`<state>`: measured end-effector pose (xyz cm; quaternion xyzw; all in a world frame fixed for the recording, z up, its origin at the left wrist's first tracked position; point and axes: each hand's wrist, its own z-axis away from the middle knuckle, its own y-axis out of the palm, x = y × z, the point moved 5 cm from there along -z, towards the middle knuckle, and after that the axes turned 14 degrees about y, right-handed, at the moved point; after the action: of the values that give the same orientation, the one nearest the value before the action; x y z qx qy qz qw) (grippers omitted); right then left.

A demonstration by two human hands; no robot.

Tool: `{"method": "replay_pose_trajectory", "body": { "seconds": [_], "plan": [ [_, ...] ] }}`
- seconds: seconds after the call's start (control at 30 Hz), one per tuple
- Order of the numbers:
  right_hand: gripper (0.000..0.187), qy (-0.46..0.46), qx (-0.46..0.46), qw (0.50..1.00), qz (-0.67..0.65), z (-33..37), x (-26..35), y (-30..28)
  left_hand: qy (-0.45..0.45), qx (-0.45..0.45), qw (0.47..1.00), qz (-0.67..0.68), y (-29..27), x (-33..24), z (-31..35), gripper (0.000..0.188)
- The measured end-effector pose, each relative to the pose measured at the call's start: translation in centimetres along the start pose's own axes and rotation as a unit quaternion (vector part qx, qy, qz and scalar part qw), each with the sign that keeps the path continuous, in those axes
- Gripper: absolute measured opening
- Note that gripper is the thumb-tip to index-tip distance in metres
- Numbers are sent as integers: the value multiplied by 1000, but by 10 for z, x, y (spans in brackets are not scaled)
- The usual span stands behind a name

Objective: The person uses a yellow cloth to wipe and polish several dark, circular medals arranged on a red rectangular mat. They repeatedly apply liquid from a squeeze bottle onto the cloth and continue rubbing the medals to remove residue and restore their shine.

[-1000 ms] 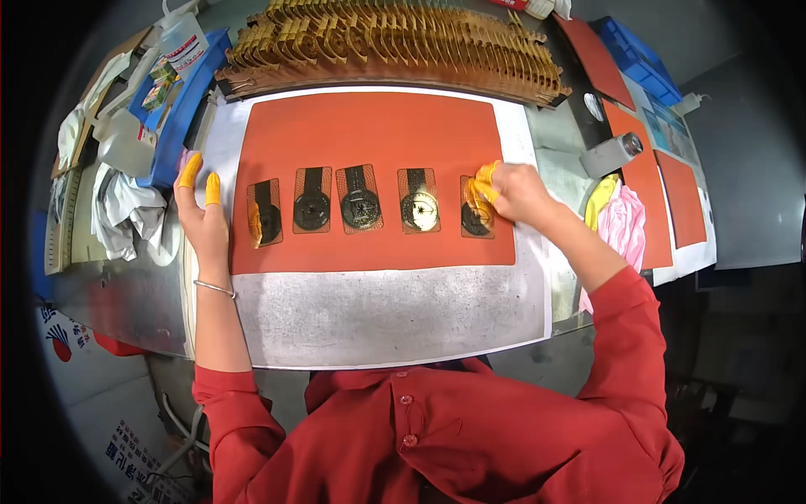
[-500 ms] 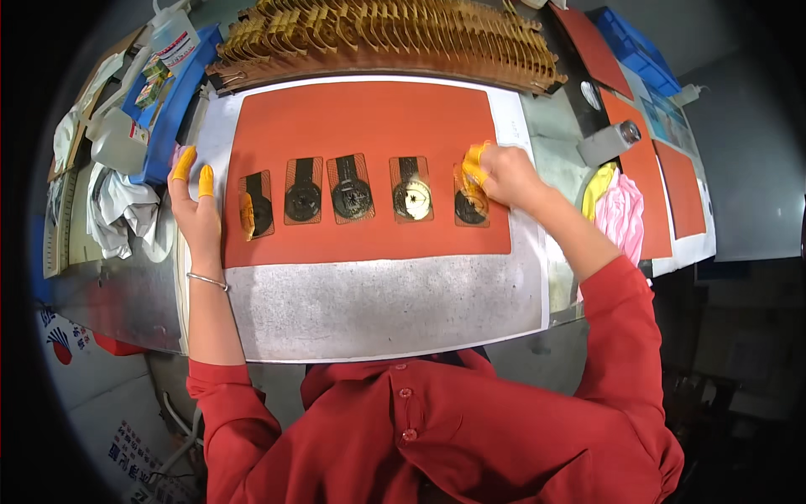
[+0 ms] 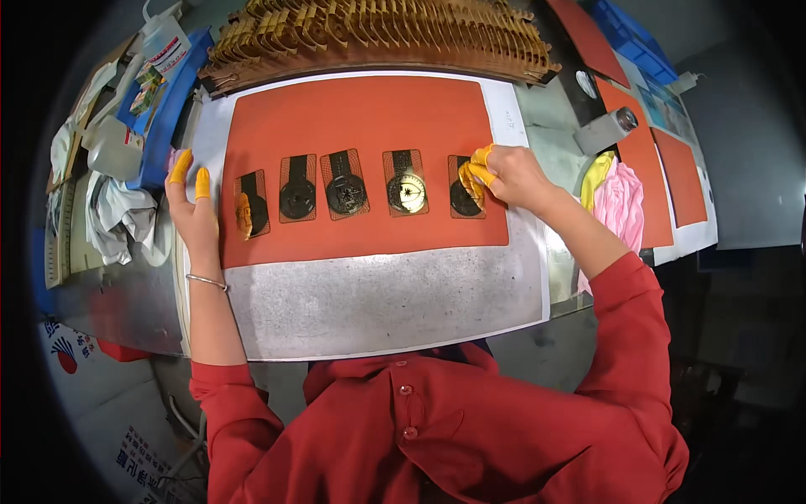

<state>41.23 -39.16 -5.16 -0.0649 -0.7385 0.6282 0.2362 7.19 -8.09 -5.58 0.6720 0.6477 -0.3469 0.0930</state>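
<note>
Several thin, shiny rectangular plates lie in a row on an orange-red mat [image 3: 361, 109]. Each has a dark round medallion, a dark band above it and a finely patterned border. My right hand [image 3: 512, 175], with yellow finger cots, is closed in a pinch at the upper right edge of the rightmost plate [image 3: 461, 199], hiding that corner. The plate beside it [image 3: 405, 182] catches bright golden light. At the mat's left edge my left hand [image 3: 195, 210] is held with thumb and finger apart, also in yellow cots. Nearest to it is the leftmost plate [image 3: 253, 206], reflecting yellow.
Behind the mat stands a long rack [image 3: 378, 46] of curved golden-brown strips. A blue tray [image 3: 155, 143] with bottles and a white cloth [image 3: 122, 214] are at left. To the right are a grey bottle [image 3: 606, 132], a pink cloth [image 3: 620, 202] and more orange-red sheets [image 3: 678, 176].
My right hand's fingertips have slid slightly downward along the rightmost plate's right edge. My left hand stays where it was. The whole view has shifted a little.
</note>
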Motion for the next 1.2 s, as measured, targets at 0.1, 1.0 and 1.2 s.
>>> {"method": "replay_pose_trajectory", "body": {
  "seconds": [0.1,1.0,1.2],
  "plan": [
    [11,-62,-17,998,-11,4,10,-5,-15,-18,1000,-2,-4,-6,-2,36],
    [11,-136,72,986,-61,49,75,-1,-11,-13,1000,5,-9,-4,0,35],
    [8,-65,-8,992,-111,72,48,-47,3,19,1000,6,1,-5,0,34]
  ]
}}
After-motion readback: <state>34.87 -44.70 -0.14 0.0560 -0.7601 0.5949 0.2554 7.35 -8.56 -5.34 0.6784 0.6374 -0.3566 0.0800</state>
